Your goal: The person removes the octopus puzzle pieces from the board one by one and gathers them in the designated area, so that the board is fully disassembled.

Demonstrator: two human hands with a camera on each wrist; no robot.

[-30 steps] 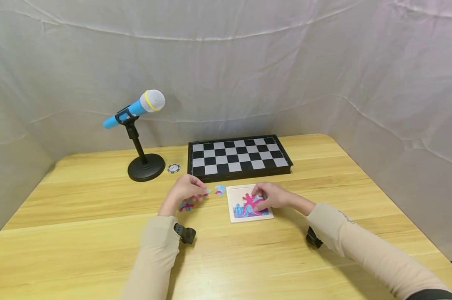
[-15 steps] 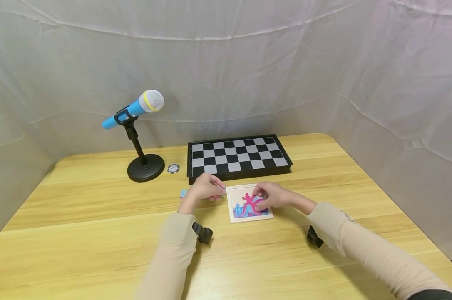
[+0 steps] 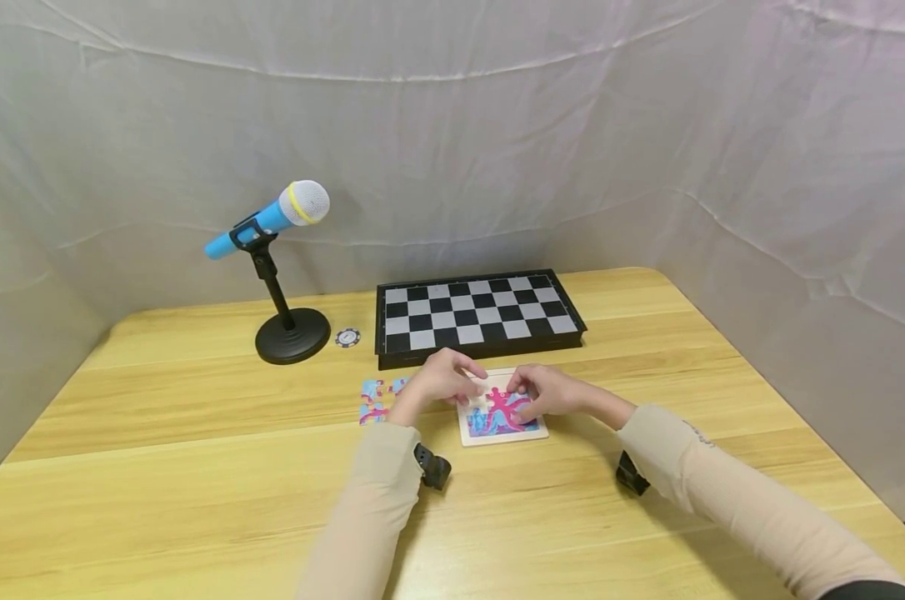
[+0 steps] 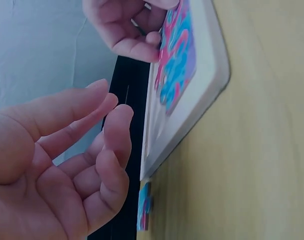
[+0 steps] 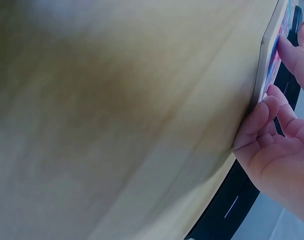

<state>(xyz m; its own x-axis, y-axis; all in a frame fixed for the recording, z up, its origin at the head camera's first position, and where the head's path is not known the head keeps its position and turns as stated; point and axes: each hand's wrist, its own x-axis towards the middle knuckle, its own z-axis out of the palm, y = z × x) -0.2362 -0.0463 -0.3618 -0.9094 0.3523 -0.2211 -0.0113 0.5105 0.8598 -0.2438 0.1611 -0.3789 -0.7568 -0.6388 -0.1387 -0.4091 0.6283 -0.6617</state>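
Head-camera desk: We see a person seated at a pale wooden tabletop (image 3: 197, 500), both hands on a small jigsaw tray (image 3: 497, 438) just in front of a closed chessboard (image 3: 478, 315) near the far edge. The left hand (image 3: 441, 379) hovers over the tray's far left corner. The right hand (image 3: 550, 392) lies on the pink-and-blue picture.

Wrist-camera desk: We can add detail. The left hand's fingers (image 4: 112, 130) are loose and slightly bent, and we see no piece among them. The right hand's fingertips (image 4: 142, 47) press flat on the laid pieces, and in the right wrist view they also rest against the tray's rim (image 5: 265, 65), grasping nothing.

Head-camera desk: Where are the spare pieces?

Wrist-camera desk: The loose pieces (image 3: 377, 398) lie on the tabletop just left of the tray, beside the left wrist. One shows below the tray corner in the left wrist view.

Head-camera desk: We judge the step to be seating a piece at the far left corner while the right hand steadies the tray. Much of the picture already looks filled.

Wrist-camera desk: We agree. The next move calls for a light press to bed that corner, then a pinch on one loose piece, turned to match its gap. A nudged tray could unseat its neighbours.

Head-camera desk: A blue toy microphone (image 3: 272, 218) on a black stand and a poker chip (image 3: 347, 337) stand well apart, towards the far left.
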